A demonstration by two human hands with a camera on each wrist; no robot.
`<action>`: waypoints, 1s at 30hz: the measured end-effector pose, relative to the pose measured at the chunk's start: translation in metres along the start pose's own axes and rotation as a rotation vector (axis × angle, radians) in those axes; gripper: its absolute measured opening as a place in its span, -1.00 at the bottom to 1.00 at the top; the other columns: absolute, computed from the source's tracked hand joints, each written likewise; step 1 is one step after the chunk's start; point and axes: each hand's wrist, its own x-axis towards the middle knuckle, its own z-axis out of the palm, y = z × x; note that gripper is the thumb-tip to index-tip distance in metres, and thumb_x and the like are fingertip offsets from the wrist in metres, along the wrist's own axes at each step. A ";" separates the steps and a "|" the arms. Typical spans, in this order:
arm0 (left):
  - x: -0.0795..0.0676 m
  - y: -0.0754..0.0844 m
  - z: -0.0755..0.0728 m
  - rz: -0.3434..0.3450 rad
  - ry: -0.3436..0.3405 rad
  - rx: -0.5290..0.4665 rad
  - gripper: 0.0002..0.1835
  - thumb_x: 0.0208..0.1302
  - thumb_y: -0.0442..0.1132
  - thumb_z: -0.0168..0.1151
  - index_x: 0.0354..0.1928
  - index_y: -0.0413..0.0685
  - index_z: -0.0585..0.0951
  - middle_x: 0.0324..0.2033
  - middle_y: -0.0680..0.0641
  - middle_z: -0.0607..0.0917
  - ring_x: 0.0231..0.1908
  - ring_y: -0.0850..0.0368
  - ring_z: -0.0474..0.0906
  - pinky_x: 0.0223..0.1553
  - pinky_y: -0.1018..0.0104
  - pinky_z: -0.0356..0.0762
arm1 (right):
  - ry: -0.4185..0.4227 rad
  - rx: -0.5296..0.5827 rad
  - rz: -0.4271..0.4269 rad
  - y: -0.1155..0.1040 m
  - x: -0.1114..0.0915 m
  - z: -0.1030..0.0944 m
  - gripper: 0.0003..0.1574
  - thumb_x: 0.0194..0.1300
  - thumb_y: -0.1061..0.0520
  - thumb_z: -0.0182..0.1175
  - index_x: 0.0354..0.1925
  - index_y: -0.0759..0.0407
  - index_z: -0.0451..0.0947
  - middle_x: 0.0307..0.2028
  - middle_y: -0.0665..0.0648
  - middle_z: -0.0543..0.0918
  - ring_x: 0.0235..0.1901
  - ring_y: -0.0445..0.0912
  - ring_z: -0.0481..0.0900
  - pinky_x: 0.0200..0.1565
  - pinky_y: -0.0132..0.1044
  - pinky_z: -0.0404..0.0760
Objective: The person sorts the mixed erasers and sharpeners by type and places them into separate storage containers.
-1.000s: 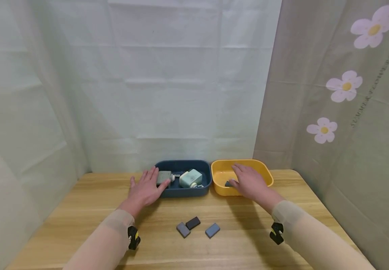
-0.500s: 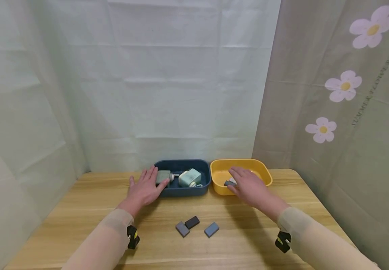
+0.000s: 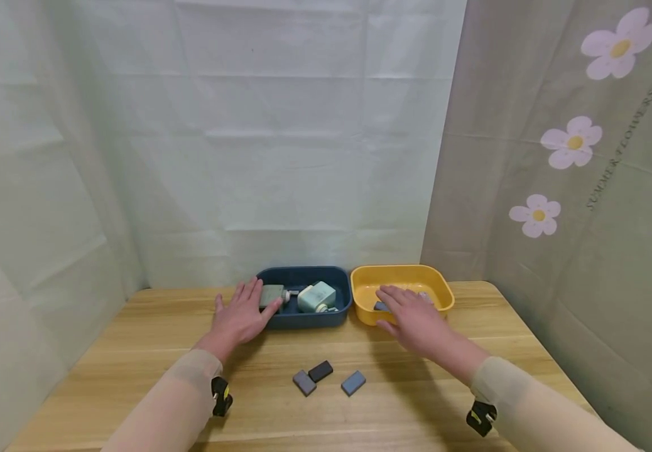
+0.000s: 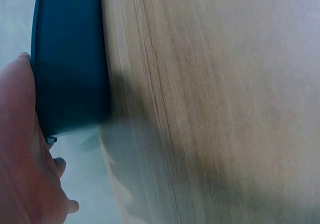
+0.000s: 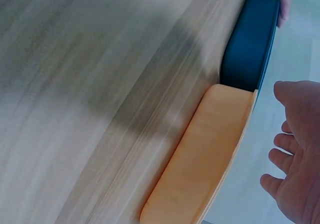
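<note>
My left hand (image 3: 241, 317) rests with spread fingers over the left end of the dark blue bin (image 3: 309, 321). Inside that bin lie a grey-green pump bottle (image 3: 272, 295) and a pale mint pump bottle (image 3: 317, 296), both on their sides. Above the front of the yellow bin (image 3: 374, 317) is my right hand (image 3: 416, 320), its fingers extended and loosely bent. The right wrist view shows nothing in its grasp. Partly hidden by this hand, a blue block (image 3: 380, 306) and a light grey piece (image 3: 424, 296) lie in the yellow bin.
On the wooden table (image 3: 247, 408), nearer to me, lie a grey-purple block (image 3: 304, 382), a black block (image 3: 320, 371) and a blue-grey block (image 3: 353, 383). The two bins stand side by side at the table's far edge, before a hanging pale cloth (image 3: 281, 157).
My right hand has shifted slightly back toward me over the yellow bin, and a light grey piece shows beyond its fingers. The left hand has stayed on the blue bin.
</note>
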 end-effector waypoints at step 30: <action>-0.008 0.006 -0.005 -0.016 -0.001 0.016 0.06 0.68 0.49 -0.25 0.78 -0.24 0.00 0.76 -0.29 -0.01 0.71 -0.40 -0.12 0.50 -0.67 -0.43 | -0.158 0.165 -0.303 -0.027 -0.028 0.007 -0.22 0.62 -0.12 0.35 0.60 0.16 0.45 0.59 0.20 0.45 0.53 0.15 0.45 0.49 0.16 0.45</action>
